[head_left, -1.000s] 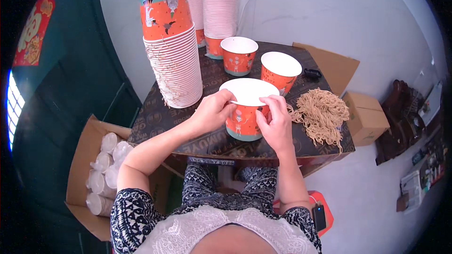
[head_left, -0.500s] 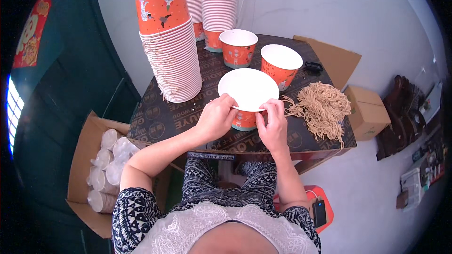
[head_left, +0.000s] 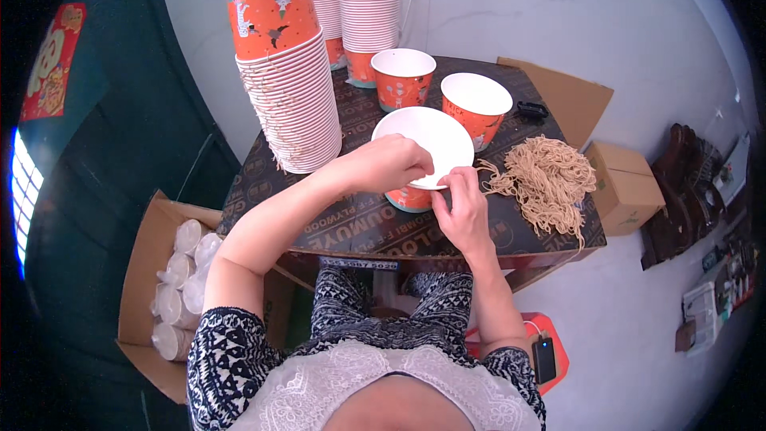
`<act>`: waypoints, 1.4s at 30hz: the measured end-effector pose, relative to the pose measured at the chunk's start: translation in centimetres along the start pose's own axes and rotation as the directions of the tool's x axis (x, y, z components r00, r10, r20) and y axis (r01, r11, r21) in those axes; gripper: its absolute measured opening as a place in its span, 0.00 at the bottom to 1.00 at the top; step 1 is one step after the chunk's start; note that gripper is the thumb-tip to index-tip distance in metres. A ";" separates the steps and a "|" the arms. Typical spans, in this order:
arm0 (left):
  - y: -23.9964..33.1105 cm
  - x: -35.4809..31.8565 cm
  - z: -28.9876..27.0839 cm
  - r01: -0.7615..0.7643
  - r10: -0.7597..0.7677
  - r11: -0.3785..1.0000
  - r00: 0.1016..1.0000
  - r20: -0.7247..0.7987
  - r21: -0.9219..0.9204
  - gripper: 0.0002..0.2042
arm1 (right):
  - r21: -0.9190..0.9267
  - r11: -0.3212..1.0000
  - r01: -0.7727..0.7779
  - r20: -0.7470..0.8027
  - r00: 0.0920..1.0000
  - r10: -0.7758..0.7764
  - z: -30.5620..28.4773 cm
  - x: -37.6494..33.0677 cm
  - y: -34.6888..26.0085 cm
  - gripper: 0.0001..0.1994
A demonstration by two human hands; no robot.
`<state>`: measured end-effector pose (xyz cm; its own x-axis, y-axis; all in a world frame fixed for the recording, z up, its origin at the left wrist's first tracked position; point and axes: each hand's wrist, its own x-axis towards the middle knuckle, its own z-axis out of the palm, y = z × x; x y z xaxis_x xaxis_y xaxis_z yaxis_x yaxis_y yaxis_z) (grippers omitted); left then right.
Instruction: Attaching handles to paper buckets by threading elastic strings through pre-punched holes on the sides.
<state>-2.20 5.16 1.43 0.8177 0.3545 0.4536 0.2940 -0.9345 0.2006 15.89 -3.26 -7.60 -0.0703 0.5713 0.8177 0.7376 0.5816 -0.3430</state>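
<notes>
Moved inward from rim: left hand (head_left: pixel 392 164), over orange paper tub's (head_left: pixel 437 142) mouth, frame centre, fingers bent, grip unclear; right hand (head_left: pixel 463 209), pinching rim.

we see the front bucket (head_left: pixel 435 140) white inside and orange outside, with a teal band at its foot. the bucket stack (head_left: pixel 294 108) shows white rims under an orange top bucket (head_left: pixel 263 36) bearing grey, white and black figures. the string (head_left: pixel 546 183) is tan, the table (head_left: pixel 259 203) dark with brownish lettering. we find a dark-and-white geometric print on the trousers (head_left: pixel 339 299); the door (head_left: pixel 120 175) is dark green, the poster (head_left: pixel 54 64) red and gold.
</notes>
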 end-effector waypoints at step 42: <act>-2.5 0.9 -0.2 0.278 -0.301 0.855 0.953 0.019 -0.437 0.02 | 0.037 0.999 -0.021 0.034 0.999 0.020 -2.3 0.2 1.1 0.14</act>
<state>-2.31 7.79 1.51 0.7004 0.6186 0.3560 0.2624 -0.6870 0.6776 18.27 -3.82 -6.72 -0.0786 0.6019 0.7947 0.7139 0.5904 -0.3765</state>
